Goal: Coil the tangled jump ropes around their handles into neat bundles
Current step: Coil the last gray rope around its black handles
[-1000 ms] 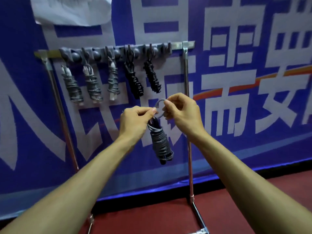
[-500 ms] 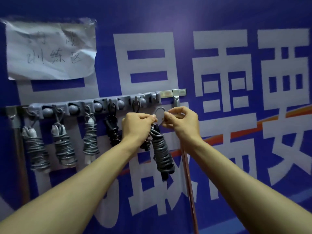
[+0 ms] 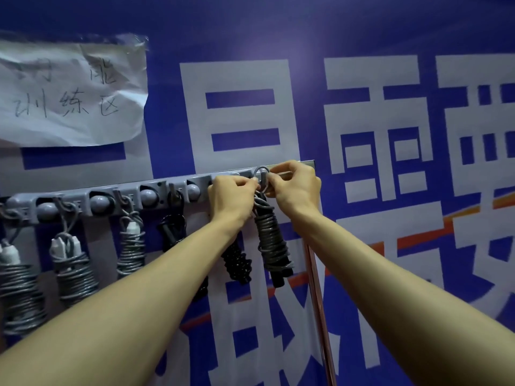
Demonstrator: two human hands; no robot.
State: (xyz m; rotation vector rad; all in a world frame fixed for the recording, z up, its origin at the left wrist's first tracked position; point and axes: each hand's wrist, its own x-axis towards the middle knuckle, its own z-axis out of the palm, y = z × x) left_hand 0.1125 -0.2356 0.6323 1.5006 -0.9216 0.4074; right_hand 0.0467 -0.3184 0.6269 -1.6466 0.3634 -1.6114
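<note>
Grey rope wound round black handles forms a bundle (image 3: 271,246) that hangs just below both grips at the right end of the hook rack (image 3: 80,199). Left grip (image 3: 234,196) and right grip (image 3: 295,188) each pinch its top loop (image 3: 262,174) at rack height. Other bundles (image 3: 131,247) hang leftward along the rack.

The sole view, a wide-angle camera on the person's head, faces a blue banner (image 3: 362,37) almost head-on, near enough for both outstretched arms to reach the rack (image 3: 83,200) in front of it. The forearms enter from the bottom corners and meet just right of centre, where the left hand (image 3: 232,197) and right hand (image 3: 296,188) pinch a rope (image 3: 271,240). A note (image 3: 69,93) fills the upper left, and straight lines bow toward the frame's edges.
</note>
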